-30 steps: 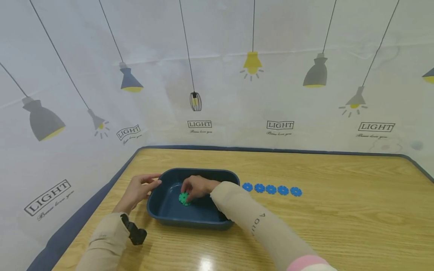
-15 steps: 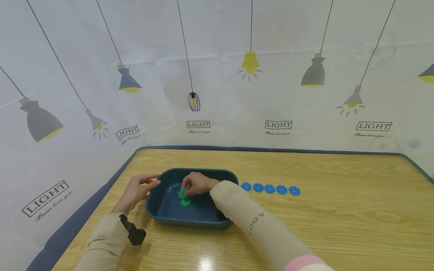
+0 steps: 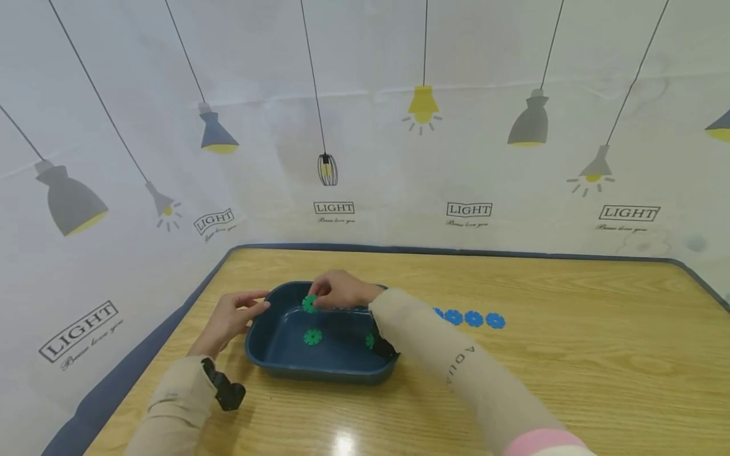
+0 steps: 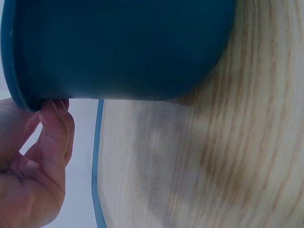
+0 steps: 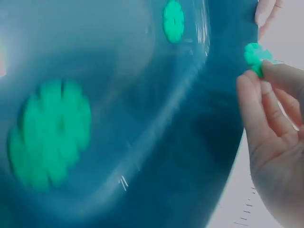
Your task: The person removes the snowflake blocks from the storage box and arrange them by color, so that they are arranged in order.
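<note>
My right hand [image 3: 342, 291] pinches a green flower-shaped disc [image 3: 310, 304] between thumb and fingertips, over the far side of a dark blue plastic tub [image 3: 325, 374]. On the tub floor lies another green disc [image 3: 312, 337]. Further green [image 3: 369, 342] shows at the right, partly hidden by the right wrist's camera; in the right wrist view it looks like overlapping green discs [image 5: 52, 133]. My left hand [image 3: 230, 320] holds the tub's left rim, and in the left wrist view the fingers [image 4: 54, 130] tuck under that rim.
A row of blue flower-shaped discs [image 3: 473, 318] lies on the wooden table [image 3: 570, 380] right of the tub, its left end hidden by the right sleeve. A printed white backdrop [image 3: 393, 158] stands behind the table and along its left side.
My right hand has lifted the pinched green disc off the one beneath and carried it towards the tub's far side. The left hand stays at the rim.
</note>
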Demonstrator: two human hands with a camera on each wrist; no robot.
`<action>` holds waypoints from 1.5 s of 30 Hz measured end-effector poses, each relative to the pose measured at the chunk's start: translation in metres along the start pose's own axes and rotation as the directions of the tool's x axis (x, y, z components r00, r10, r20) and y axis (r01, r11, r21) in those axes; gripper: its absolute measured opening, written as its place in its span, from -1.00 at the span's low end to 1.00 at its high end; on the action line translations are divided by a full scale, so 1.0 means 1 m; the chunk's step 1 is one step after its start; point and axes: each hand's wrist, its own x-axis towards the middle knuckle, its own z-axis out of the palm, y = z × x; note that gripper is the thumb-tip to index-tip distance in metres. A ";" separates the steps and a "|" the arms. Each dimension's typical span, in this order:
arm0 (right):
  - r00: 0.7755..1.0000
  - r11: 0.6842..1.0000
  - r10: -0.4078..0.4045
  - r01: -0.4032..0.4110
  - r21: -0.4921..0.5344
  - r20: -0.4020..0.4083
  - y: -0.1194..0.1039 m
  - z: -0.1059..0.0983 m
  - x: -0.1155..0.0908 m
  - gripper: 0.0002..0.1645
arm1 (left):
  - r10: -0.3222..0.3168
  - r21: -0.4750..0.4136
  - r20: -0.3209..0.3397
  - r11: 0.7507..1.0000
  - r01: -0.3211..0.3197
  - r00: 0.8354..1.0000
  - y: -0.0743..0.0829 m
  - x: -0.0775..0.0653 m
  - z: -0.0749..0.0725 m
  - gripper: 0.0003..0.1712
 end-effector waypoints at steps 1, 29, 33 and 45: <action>1.000 1.000 -0.007 0.007 0.000 -0.003 -0.002 -0.005 -0.002 -0.86 | 0.003 0.003 -0.001 1.000 -0.003 1.000 0.000 0.000 0.000 -0.51; 0.960 0.995 -0.081 0.093 0.033 -0.269 0.054 -0.047 -0.146 -0.80 | 0.020 0.004 -0.013 1.000 -0.020 1.000 -0.005 -0.005 0.001 -0.47; 0.959 0.999 -0.032 0.040 0.022 -0.282 0.074 -0.041 -0.163 -0.81 | 0.014 0.004 -0.014 1.000 -0.014 1.000 -0.006 -0.003 0.001 -0.48; 0.955 0.993 0.023 -0.056 -0.103 -0.295 0.112 -0.032 -0.183 -0.82 | 0.004 -0.005 -0.014 1.000 -0.004 1.000 -0.002 -0.002 0.004 -0.47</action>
